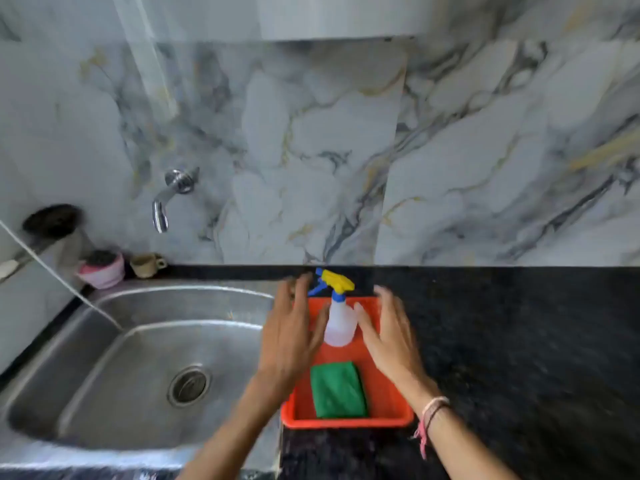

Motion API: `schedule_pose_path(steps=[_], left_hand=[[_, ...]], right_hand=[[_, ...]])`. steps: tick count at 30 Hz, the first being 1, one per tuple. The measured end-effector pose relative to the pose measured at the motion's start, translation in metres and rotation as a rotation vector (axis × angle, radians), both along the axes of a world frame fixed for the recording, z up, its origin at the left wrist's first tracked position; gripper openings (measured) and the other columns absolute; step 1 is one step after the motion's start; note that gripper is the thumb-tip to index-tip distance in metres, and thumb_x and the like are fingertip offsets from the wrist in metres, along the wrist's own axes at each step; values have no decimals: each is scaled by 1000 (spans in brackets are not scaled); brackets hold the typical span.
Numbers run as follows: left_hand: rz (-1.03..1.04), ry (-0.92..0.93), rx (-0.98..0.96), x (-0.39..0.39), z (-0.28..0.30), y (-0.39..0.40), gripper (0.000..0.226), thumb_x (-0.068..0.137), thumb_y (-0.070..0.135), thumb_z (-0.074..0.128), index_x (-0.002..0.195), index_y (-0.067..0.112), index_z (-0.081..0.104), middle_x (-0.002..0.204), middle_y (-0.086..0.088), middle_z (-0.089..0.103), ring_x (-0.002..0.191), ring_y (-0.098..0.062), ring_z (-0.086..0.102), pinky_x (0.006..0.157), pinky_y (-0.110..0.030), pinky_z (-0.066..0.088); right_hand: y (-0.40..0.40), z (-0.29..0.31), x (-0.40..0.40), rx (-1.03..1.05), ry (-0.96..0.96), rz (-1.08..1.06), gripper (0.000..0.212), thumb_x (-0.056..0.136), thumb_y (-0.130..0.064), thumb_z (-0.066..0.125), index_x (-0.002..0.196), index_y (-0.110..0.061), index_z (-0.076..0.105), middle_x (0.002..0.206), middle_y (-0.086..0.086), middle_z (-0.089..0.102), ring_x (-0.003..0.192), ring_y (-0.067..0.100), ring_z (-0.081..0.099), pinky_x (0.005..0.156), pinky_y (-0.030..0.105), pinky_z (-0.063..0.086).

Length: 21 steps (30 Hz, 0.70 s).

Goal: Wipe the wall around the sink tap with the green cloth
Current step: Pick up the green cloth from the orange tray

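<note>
A folded green cloth (338, 390) lies in the near half of an orange tray (391, 407) on the black counter. A clear spray bottle (340, 320) with a yellow and blue head stands in the tray's far half. My left hand (289, 334) hovers open over the tray's left edge, just left of the bottle. My right hand (389, 336) is open on the bottle's right side, fingers spread. Neither hand holds anything. The chrome tap (171, 195) sticks out of the marble wall (311, 150) above the steel sink (138, 368), up and left of both hands.
A pink container (102, 270) and a small beige cup (147, 265) stand on the ledge behind the sink. A black round holder (52, 220) hangs on the left wall. A thin white hose (62, 282) runs down into the sink. Black counter (519, 358) stretches right of the tray.
</note>
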<state>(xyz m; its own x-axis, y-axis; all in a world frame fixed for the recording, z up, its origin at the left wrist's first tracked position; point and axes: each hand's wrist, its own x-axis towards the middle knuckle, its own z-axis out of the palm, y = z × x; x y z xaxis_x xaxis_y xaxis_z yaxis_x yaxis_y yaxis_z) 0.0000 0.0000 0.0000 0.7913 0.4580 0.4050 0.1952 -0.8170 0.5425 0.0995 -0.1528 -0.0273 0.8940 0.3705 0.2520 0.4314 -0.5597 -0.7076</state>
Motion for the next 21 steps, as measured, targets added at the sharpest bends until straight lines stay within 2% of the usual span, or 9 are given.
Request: schedule_pose_path(steps=[2,4,6,8,11,14,16,19,21], left_hand=[[-25,282,-184,-4,-42,-15,49,102,32,58,144,11,42,139,-10,44,121,-38,58,93,-47,51],[-40,588,-254,-6,-84,-24,52,103,29,58,146,9,37,141,-14,42,125,-40,57,102,-50,50],[8,717,-315,-1,-105,-29,57,104,28,55,150,7,30,146,-18,39,131,-41,54,110,-51,48],[56,747,-362,9,-119,-29,66,103,23,56,156,5,21,152,-22,35,137,-42,49,114,-49,46],[139,680,-588,19,-129,-25,68,94,12,68,149,4,28,145,-21,43,128,-38,55,108,-43,50],[235,475,-1060,17,-124,-10,57,82,-1,79,130,3,48,123,-17,63,99,-27,64,85,-41,60],[206,321,-1337,12,-111,5,58,80,-12,76,131,-1,51,117,-21,67,94,-32,69,77,-40,61],[42,114,-1493,7,-74,34,56,78,-22,68,129,-3,56,111,-23,69,92,-33,71,78,-42,62],[-53,-1,-1485,6,-37,58,55,71,-18,74,119,4,62,108,-20,71,90,-30,72,77,-40,63]], right_hand=[[-3,-39,-9,-136,327,14,62,103,-42,55,153,-11,37,155,17,50,143,34,48,116,42,41],[-6,-70,-18,-380,554,42,73,102,-48,54,159,-10,29,159,18,46,145,34,47,116,42,42],[0,-82,-20,-498,623,42,81,96,-55,60,156,-8,32,155,17,50,141,36,52,111,43,48],[8,-87,-18,-480,640,12,84,88,-53,73,149,-5,40,148,17,56,135,36,56,104,42,52],[16,-92,-14,-382,781,-29,76,78,-33,89,136,-2,50,139,17,61,130,35,60,102,39,53],[14,-93,-9,-9,1121,-93,61,76,-2,88,127,8,57,124,25,71,117,40,69,103,53,57],[15,-85,-10,229,1289,-29,46,76,8,83,120,10,69,114,29,78,109,41,75,93,53,63],[37,-58,-14,528,1335,132,36,78,8,78,114,1,76,115,25,79,108,38,77,85,48,65],[63,-32,-16,712,1337,217,35,82,7,73,115,-2,78,118,24,78,107,37,77,84,47,66]])
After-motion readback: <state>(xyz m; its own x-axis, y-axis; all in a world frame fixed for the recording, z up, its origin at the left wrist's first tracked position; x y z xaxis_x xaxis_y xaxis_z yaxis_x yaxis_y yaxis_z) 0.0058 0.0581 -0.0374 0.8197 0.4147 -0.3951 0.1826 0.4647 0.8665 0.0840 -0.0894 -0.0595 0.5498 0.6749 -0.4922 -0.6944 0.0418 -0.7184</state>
